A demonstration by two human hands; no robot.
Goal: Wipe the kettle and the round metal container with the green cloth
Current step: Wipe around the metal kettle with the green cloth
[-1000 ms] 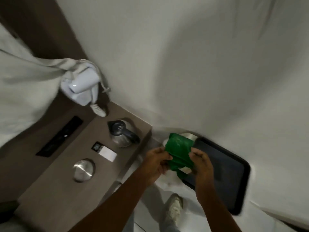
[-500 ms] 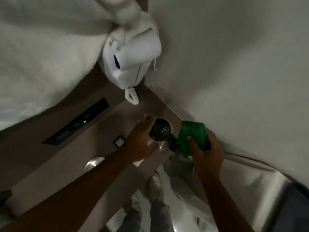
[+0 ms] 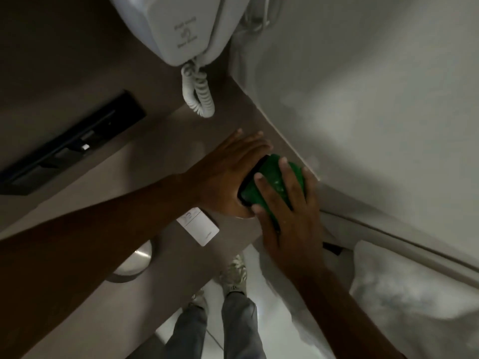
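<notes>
The kettle stands near the right end of the brown shelf; only a dark strip of its lid and handle shows between my hands. My left hand wraps around the kettle's left side. My right hand presses the green cloth flat over the kettle's top and right side, fingers spread. The round metal container sits on the shelf lower left, half hidden under my left forearm.
A white wall phone with a coiled cord hangs above the shelf. A white card lies just below the kettle. A black wall panel is at left. White bedding lies right; my legs and shoes are below.
The view has moved much closer to the kettle. My right hand brought the green cloth from beside the handle onto the kettle's top, and my left hand stays gripping the kettle.
</notes>
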